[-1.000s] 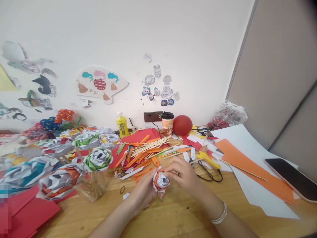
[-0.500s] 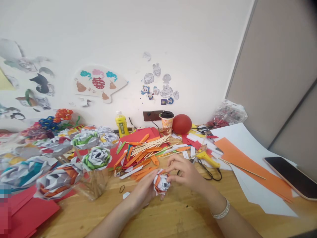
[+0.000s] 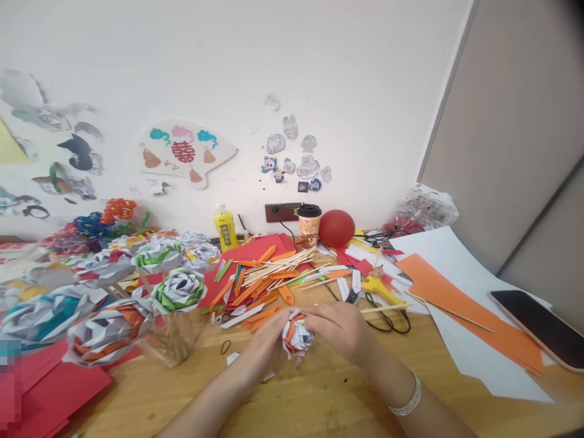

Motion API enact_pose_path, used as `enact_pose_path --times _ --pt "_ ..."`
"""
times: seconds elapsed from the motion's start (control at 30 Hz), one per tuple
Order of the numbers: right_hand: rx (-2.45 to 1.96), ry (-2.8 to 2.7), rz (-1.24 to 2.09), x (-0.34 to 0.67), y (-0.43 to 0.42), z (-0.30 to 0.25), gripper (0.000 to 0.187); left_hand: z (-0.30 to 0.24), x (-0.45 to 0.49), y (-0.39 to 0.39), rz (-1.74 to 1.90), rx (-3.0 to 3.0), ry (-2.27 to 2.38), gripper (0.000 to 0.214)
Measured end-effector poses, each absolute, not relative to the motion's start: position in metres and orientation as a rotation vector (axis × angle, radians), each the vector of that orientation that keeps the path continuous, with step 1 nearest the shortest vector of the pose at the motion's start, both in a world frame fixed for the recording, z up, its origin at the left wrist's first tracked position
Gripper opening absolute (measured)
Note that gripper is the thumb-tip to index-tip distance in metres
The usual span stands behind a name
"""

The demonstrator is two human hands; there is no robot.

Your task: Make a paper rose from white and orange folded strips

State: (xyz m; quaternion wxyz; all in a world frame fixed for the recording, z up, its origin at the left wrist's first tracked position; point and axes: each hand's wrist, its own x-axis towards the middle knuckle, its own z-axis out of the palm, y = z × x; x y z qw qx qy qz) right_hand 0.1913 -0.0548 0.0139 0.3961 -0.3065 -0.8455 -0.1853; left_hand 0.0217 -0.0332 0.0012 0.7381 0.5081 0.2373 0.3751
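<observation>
Both my hands meet over the wooden table (image 3: 319,401) around a small folded paper flower (image 3: 296,337) of white, grey and orange paper. My left hand (image 3: 264,347) cups it from the left with curled fingers. My right hand (image 3: 340,328) covers its right side, fingers closed against the petals, a silver bracelet (image 3: 406,398) on the wrist. Just behind my hands lie orange paper strips (image 3: 260,298) and a heap of thin wooden skewers (image 3: 278,271).
Several finished paper flowers (image 3: 177,291) stand on sticks at the left, over red paper (image 3: 55,389). A yellow glue gun (image 3: 381,289), scissors (image 3: 353,295), a paper cup (image 3: 309,226), a yellow bottle (image 3: 225,228) and a red balloon (image 3: 336,228) sit behind. White and orange sheets (image 3: 456,292) and a phone (image 3: 538,328) lie right.
My right hand has dropped from the flower's top to close over its right side. My left hand stays cupped under it. The flower has turned slightly.
</observation>
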Motion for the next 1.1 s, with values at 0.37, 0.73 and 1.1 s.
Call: enact_pose_path --times 0.37,0.73,1.1 --pt "-1.001 -2.145 -0.05 0.193 -0.056 0.016 0.018 0.005 0.021 -0.035 0.782 1.142 0.531 0.03" --pt "-0.853 -2.104 0.104 0.195 -0.058 0.017 0.015 0.008 0.017 -0.038 0.738 1.111 0.465 0.03" --pt "-0.801 -2.061 0.116 0.191 -0.057 0.022 0.015 0.009 0.017 -0.038 0.745 1.132 0.517 0.032"
